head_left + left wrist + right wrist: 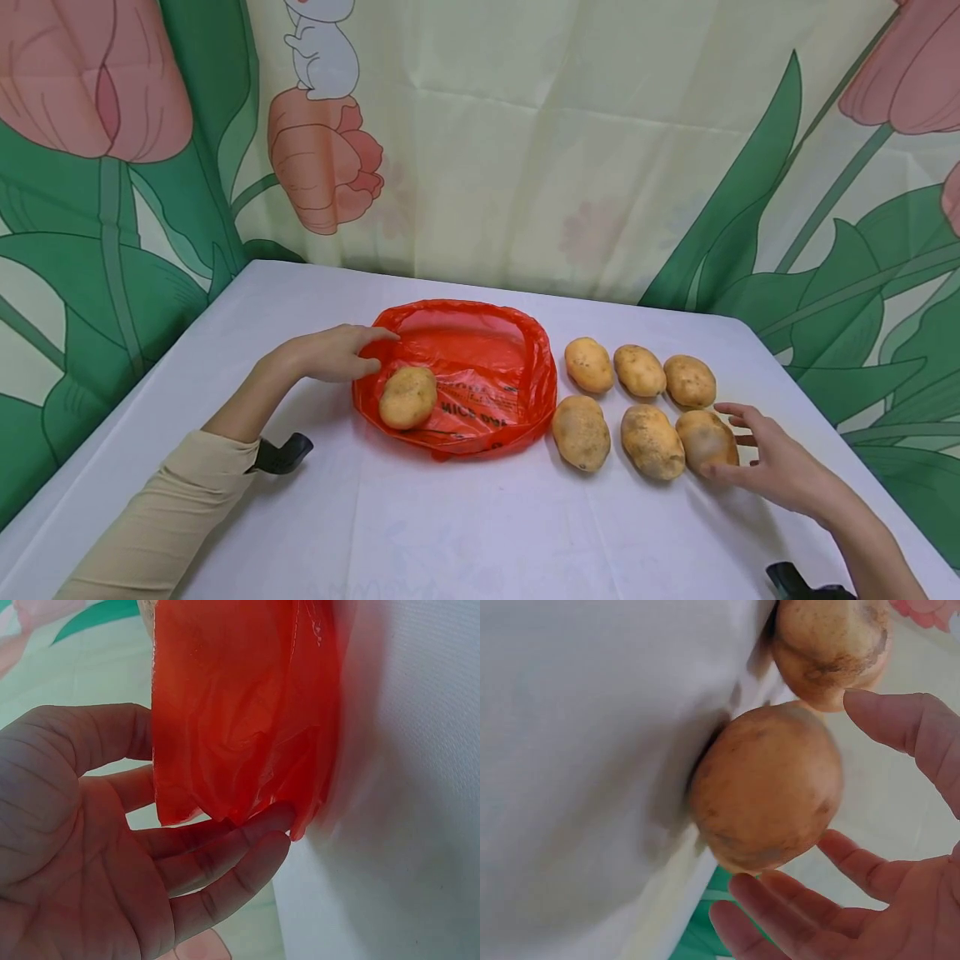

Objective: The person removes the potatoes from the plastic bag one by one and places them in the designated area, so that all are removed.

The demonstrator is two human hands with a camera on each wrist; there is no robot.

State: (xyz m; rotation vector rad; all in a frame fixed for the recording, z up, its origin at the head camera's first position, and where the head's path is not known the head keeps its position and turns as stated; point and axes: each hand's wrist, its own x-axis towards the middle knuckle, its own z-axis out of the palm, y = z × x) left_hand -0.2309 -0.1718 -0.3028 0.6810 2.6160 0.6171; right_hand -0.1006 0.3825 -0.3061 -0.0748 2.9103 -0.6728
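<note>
A red plastic bag (480, 329) stands with its mouth rolled wide, and one potato (408, 398) lies inside at the left. My left hand (337, 352) is at the bag's left rim, its relaxed fingers spread over the edge. In the left wrist view, the red plastic (240, 712) hides the tips of the thumb and index finger. At the right, my right hand (780, 458) is spread around the nearest-right potato (705, 442). Seen from the right wrist, fingertips reach the underside of that potato (769, 787), while the thumb stands apart from it.
Several more potatoes stand in two rows right of the bag, among them a back-left one (588, 365) and a front-left one (581, 433). A white cloth covers the table (450, 533). Behind hangs a curtain (525, 167) printed with tulips. Black wrist mounts (283, 454) show below the hands.
</note>
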